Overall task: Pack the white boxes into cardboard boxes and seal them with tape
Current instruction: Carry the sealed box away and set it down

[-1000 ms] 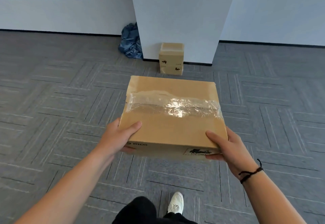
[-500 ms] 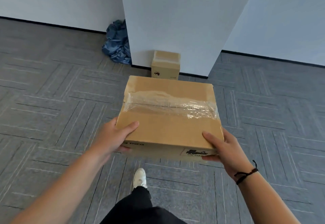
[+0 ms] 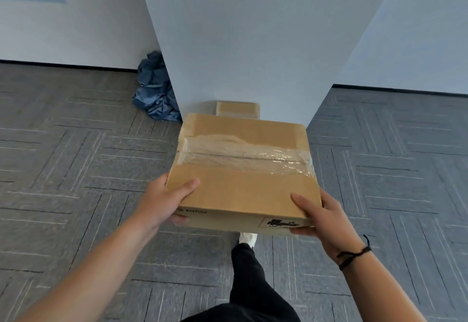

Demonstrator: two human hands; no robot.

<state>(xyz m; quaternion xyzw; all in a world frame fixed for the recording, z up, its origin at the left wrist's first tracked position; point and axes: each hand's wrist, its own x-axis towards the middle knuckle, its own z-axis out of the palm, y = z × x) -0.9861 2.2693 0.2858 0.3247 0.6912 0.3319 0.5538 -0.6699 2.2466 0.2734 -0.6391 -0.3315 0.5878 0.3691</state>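
Observation:
I carry a sealed cardboard box (image 3: pixel 243 190) in front of me, above the carpet. A wide strip of clear tape (image 3: pixel 243 153) runs across its top seam. My left hand (image 3: pixel 164 200) grips its near left corner, thumb on top and fingers beneath. My right hand (image 3: pixel 320 216) grips the near right corner the same way; a black cord is on that wrist. Another taped cardboard box (image 3: pixel 238 109) stands on the floor against the white pillar, mostly hidden behind the carried box. No white boxes are visible.
A white pillar (image 3: pixel 253 43) rises straight ahead with white walls on both sides. A crumpled blue cloth (image 3: pixel 154 96) lies at the pillar's left foot. Grey patterned carpet (image 3: pixel 76 169) covers the floor. My leg and white shoe (image 3: pixel 248 238) show below the box.
I have walked closer to the pillar; it and the floor box loom larger, and the carried box now covers most of the floor box. Both hands keep their grip.

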